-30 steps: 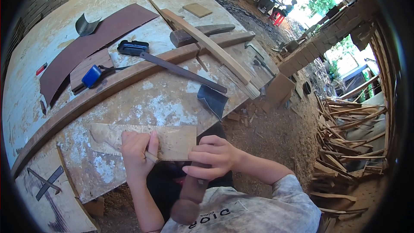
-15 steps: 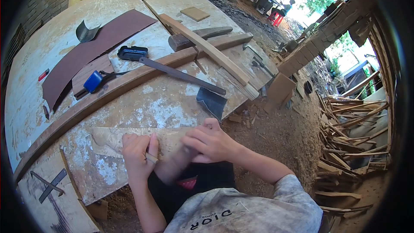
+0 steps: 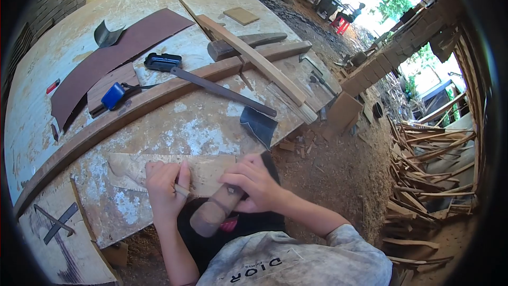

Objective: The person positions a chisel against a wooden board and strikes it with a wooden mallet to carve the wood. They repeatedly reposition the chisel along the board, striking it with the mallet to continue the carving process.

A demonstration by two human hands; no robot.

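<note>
My right hand is closed round a brown wooden mallet, its thick rounded end pointing down toward my lap, slightly blurred. A darker end of it shows beyond my knuckles. My left hand is a fist resting on a pale flat wooden board at the bench edge. From that fist sticks the short, pale handle end of what looks like a chisel; its blade is hidden. The mallet head is just right of and below this handle, apart from it.
On the bench lie a long curved beam, a saw blade, another mallet, a wooden strip, brown sandpaper, a blue case and curved dark sheets. Scrap wood is piled at right. A person sits far off.
The mallet in my right hand has tilted and swung away from my left fist, its head now clearer. My left hand stays on the board, its grip unchanged.
</note>
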